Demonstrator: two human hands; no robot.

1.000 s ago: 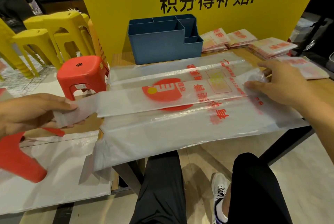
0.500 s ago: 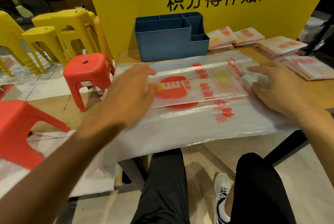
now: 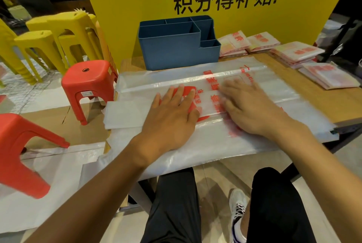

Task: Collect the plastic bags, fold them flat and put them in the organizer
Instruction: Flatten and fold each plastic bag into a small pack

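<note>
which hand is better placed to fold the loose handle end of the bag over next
Left, probably. The left hand lies flat on the plastic bag right beside the handle end overhanging the table's left edge. The right hand presses farther right, away from it.

Both hands lie flat, fingers straight, on a long translucent plastic bag with red print spread across the wooden table, the left hand over its red round logo and the right hand just beside it. Behind the bag stands a blue plastic compartmented organizer, with stacks of folded red-printed bags to its right. A red plastic stool stands left of the table.
</note>
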